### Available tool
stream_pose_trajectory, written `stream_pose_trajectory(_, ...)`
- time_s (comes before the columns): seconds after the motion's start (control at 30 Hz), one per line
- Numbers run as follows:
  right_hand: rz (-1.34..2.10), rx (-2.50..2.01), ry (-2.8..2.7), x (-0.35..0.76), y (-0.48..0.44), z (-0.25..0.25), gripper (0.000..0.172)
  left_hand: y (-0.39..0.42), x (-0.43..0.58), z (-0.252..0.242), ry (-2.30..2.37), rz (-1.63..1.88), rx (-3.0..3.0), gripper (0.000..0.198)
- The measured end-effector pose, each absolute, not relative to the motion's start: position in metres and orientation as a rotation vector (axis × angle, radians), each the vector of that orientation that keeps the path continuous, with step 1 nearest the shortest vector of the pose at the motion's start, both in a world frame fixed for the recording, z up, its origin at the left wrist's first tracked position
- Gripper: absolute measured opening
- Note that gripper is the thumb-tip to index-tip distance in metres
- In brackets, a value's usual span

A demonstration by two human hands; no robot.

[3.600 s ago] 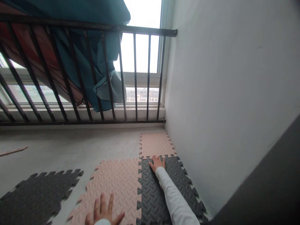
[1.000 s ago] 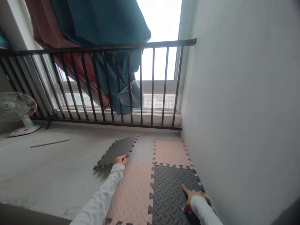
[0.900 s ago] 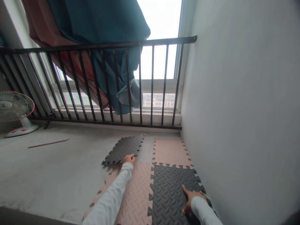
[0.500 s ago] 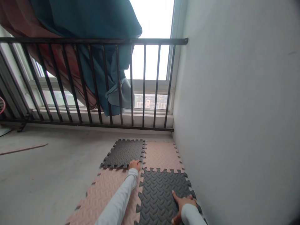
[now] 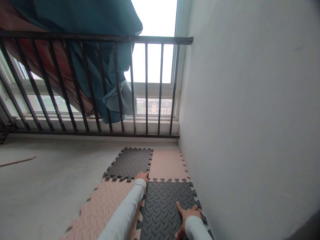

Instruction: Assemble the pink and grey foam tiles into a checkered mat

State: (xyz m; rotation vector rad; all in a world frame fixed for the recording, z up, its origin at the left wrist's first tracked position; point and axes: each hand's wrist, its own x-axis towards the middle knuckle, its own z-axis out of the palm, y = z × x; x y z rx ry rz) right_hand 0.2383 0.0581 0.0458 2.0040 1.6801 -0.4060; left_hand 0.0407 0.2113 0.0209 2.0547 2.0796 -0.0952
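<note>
My left hand (image 5: 142, 176) rests where the corners of the foam tiles come together, palm down, with a digit stretched towards the seam. Under and ahead of it is a far dark grey foam mat tile (image 5: 133, 162). My right hand (image 5: 189, 215) lies spread on the near dark grey foam mat tile (image 5: 163, 203), thumb apart from the fingers. A far pink foam mat tile (image 5: 168, 165) adjoins both dark ones. Beneath my left forearm is a near pink foam mat tile (image 5: 107, 200). Its seam with the far dark tile looks uneven.
A white wall (image 5: 237, 116) runs along the right side of the mats. Beyond them stands a black metal railing (image 5: 160, 135), with a blue and reddish curtain (image 5: 95, 76) hanging behind it by the window. A thin stick (image 5: 18, 161) lies on the grey floor (image 5: 57, 186) at left.
The whole view has shifted, so the scene sits further left. My left hand has a digit extended to the right at the tile corner. My right hand stays spread on the dark tile.
</note>
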Motion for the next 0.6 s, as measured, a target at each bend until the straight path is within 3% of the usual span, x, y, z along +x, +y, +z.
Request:
stream_pose_trajectory(0.13, -0.392, 1.989, 1.68, 0.237, 0.056, 0.047, 0.125, 0.214, 0.047, 0.022, 2.067, -0.12, 2.048, 0.036)
stream_pose_trajectory(0.6, -0.4, 1.983, 1.66, 0.237, 0.057, 0.052, 0.122, 0.221, 0.054, 0.018, 2.138, -0.147, 1.986, 0.039)
